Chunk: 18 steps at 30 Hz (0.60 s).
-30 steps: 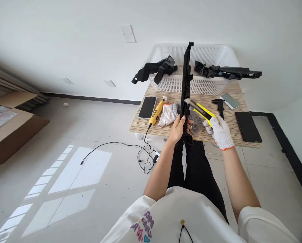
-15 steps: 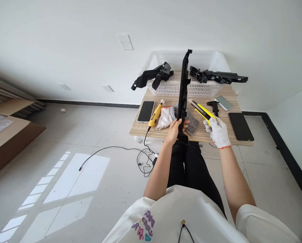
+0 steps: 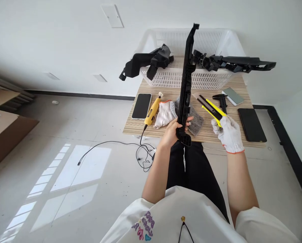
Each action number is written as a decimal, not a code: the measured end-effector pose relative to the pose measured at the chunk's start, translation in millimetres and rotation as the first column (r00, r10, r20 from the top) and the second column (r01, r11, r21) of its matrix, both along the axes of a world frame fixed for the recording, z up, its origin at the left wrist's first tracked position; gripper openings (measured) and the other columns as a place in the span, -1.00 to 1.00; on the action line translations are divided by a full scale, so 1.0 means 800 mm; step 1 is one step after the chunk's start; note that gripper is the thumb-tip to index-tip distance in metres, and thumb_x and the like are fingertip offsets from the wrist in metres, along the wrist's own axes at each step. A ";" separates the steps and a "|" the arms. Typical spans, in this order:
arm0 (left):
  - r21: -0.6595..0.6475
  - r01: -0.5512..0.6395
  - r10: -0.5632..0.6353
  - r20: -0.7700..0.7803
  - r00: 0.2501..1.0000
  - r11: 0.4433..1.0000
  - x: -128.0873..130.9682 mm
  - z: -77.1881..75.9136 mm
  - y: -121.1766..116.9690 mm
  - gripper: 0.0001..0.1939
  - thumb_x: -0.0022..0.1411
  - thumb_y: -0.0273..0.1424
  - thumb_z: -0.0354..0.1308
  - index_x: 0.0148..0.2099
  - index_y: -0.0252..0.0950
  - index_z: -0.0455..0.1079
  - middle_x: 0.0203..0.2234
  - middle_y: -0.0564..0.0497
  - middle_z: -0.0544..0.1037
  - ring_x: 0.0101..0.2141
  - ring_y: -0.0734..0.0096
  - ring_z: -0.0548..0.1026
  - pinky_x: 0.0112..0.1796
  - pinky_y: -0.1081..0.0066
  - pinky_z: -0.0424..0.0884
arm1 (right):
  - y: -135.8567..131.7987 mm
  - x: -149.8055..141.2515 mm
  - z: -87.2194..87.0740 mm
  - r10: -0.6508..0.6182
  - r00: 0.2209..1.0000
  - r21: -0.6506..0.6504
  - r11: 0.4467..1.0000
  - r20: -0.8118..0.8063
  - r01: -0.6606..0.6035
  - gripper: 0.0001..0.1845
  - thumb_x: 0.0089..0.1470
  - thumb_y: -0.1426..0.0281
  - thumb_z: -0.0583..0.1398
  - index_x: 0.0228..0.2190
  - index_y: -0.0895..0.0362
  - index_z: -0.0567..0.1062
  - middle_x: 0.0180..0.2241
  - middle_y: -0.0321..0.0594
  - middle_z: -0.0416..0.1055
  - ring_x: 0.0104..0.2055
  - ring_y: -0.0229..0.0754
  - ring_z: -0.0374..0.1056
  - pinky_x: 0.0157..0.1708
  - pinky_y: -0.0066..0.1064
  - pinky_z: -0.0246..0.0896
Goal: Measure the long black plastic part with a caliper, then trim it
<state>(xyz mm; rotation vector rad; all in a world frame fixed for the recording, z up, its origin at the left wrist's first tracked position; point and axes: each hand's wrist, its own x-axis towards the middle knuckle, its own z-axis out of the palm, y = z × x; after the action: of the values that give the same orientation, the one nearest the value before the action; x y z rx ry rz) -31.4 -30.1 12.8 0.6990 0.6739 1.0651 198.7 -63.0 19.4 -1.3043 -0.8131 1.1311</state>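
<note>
My bare left hand (image 3: pixel 171 132) is wrapped round the lower end of a long black plastic part (image 3: pixel 185 89), which stands nearly upright above the table. In a white knit glove, my right hand (image 3: pixel 229 132) grips a yellow and black utility knife (image 3: pixel 211 108), its blade end pointing up and left toward the part, with a gap between. Behind the part lie a grey cloth-like pad (image 3: pixel 195 121) and a crumpled white glove (image 3: pixel 164 114), both partly hidden by it.
A white plastic basket (image 3: pixel 163 81) at the table's back carries black plastic parts (image 3: pixel 148 62) over its front rim. On the wooden table (image 3: pixel 130 126) are a phone (image 3: pixel 142 106), a yellow corded rotary tool (image 3: pixel 153 111), a black caliper (image 3: pixel 222 101), a grey-green box (image 3: pixel 232 96) and a black tablet (image 3: pixel 252 125).
The view has shifted closer to the table. My right hand with the knife appears farther right and slightly lower; the left hand keeps its hold on the black part.
</note>
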 end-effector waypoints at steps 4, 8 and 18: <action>-0.023 -0.072 0.073 0.044 0.996 0.997 0.003 0.002 -0.001 -0.73 0.07 -0.44 0.14 -0.15 -0.30 0.54 -0.08 -0.12 0.72 -0.36 0.44 0.46 -0.37 0.47 0.37 | -0.003 0.002 0.004 0.159 0.987 -0.075 0.984 -0.025 -0.161 -0.57 0.02 0.06 0.43 -0.21 0.06 0.51 -0.45 -0.25 0.51 -0.53 -0.29 0.31 -0.62 -0.48 0.12; -0.062 -0.071 0.071 -0.009 0.997 0.996 0.006 0.006 0.000 -0.74 0.30 -0.24 0.20 -0.11 -0.31 0.53 -0.22 -0.12 0.71 -0.43 0.46 0.47 -0.41 0.47 0.37 | -0.003 0.002 0.005 0.058 0.997 -0.019 0.998 -0.055 -0.059 -0.60 0.03 0.03 0.39 -0.26 0.03 0.49 -0.46 -0.28 0.49 -0.55 -0.30 0.28 -0.63 -0.47 0.11; -0.059 0.003 -0.013 -0.161 0.987 0.998 0.016 0.007 0.014 -0.53 0.43 0.00 0.19 -0.05 -0.34 0.57 -0.36 -0.10 0.67 -0.43 0.37 0.59 -0.31 0.35 0.57 | -0.005 0.007 0.011 0.141 0.971 0.065 0.989 -0.195 -0.131 -0.40 0.01 -0.07 0.39 0.00 -0.03 0.55 -0.39 -0.29 0.53 -0.48 -0.23 0.38 -0.58 -0.45 0.19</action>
<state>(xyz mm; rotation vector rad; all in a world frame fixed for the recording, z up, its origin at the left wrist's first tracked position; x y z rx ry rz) -18.6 -18.9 18.6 0.7415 0.8377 0.9845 204.6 -66.7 28.4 -1.0849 -0.7864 1.3179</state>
